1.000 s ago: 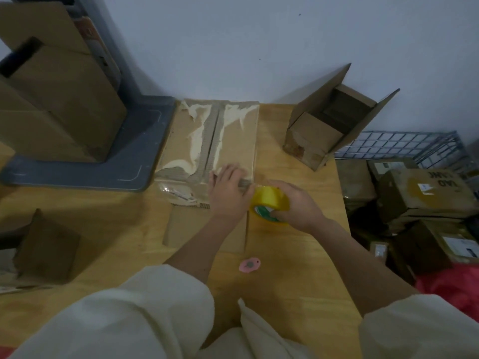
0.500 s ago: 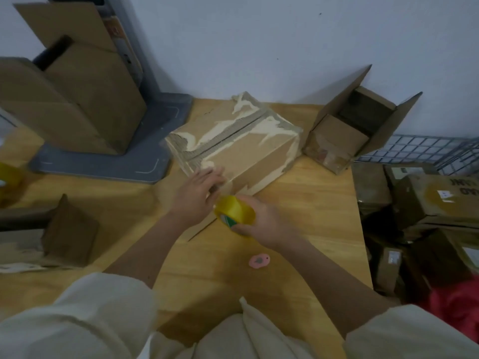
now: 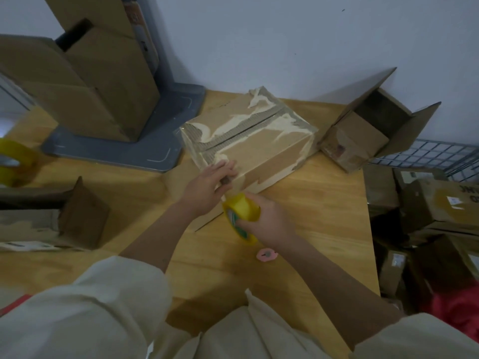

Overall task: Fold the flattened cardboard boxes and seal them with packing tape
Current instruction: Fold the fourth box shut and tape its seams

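Note:
A folded cardboard box with torn, whitish top flaps sits angled on the wooden table. My left hand presses on the box's near corner, fingers over the edge where the tape end lies. My right hand grips a yellow roll of packing tape just in front of that corner. A short strip runs from the roll toward the box under my left fingers.
An open empty box lies on its side at the back right. A second yellow tape roll sits at the far left beside a flattened box. A pink cutter lies near my right wrist. Stacked parcels fill the right.
The box has turned from square-on to angled, its near corner toward me. Both hands stayed at that corner with the tape roll, and the view shifted left.

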